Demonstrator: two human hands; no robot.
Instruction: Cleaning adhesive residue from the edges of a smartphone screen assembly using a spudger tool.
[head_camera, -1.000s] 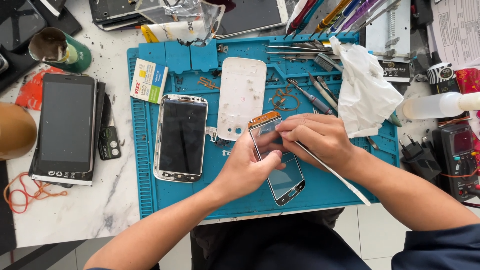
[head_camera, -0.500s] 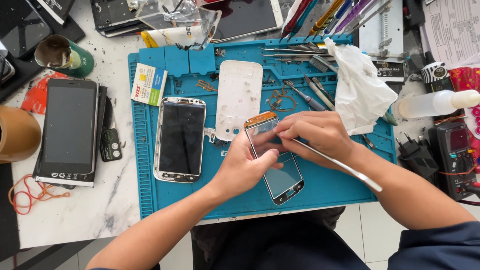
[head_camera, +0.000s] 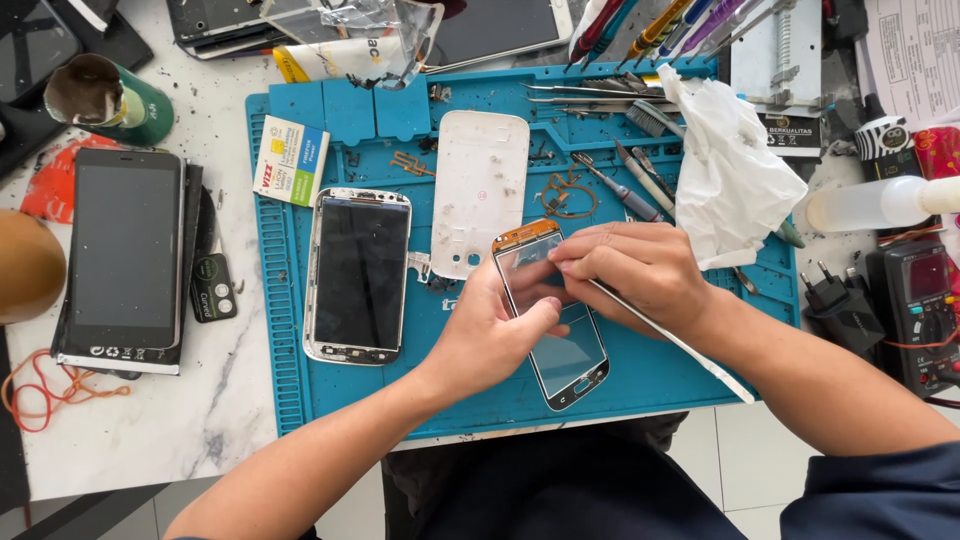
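Where the blue mat (head_camera: 330, 395) meets its near edge, right of centre, lies the glass panel (head_camera: 568, 352): thin, see-through, dark-rimmed, with an orange strip at the far end. Long axis runs from that far end, tilted a little left, down to the near end, tilted right. Both hands sit over its far half. Left hand (head_camera: 490, 335) comes in from the near-left, thumb pressed on the glass, fingers curled under its left edge, gripping the panel. Right hand (head_camera: 640, 272) comes from the right, fingertips pinched shut on a thin white strip (head_camera: 690, 350) that trails off toward the mat's near-right corner; whether the strip's tip is under the glass or on top is hard to tell, fingers cover it. Neither hand is clearly nearer; both touch. Left of the panel on the mat: a phone (head_camera: 358, 275), screen up. Just beyond: a white back cover (head_camera: 480, 190). Far right: crumpled tissue (head_camera: 735, 175).
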